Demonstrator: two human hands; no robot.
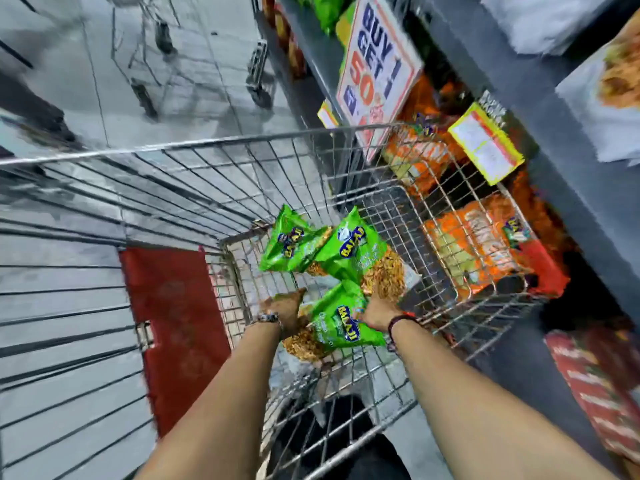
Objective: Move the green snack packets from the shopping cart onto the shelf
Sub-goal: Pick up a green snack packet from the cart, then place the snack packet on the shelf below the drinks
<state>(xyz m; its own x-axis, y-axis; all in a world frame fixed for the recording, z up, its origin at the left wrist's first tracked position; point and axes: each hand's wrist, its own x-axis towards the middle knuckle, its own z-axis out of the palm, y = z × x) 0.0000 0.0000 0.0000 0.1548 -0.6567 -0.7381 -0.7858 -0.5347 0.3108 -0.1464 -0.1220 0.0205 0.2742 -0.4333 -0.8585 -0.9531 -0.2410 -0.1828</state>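
Three green snack packets lie in the bottom of the wire shopping cart (pixel 242 143). The nearest green packet (pixel 341 322) sits between my hands. My left hand (pixel 285 311) is down at its left edge, over its clear lower part. My right hand (pixel 379 311) touches its right edge, fingers reaching toward the middle green packet (pixel 353 251). A third green packet (pixel 289 245) lies at the far left of the pile. Whether either hand has closed a grip is hidden. The shelf (pixel 540 109) rises at the right, with more green packets (pixel 325 12) high on it.
Orange snack packets (pixel 474 244) fill the lower shelf right beside the cart. A "buy 1 get 1" sign (pixel 377 64) and a yellow price tag (pixel 485 142) stick out from the shelf edge. The cart's red flap (pixel 173 327) stands at left. Another cart (pixel 194 60) is ahead on the grey floor.
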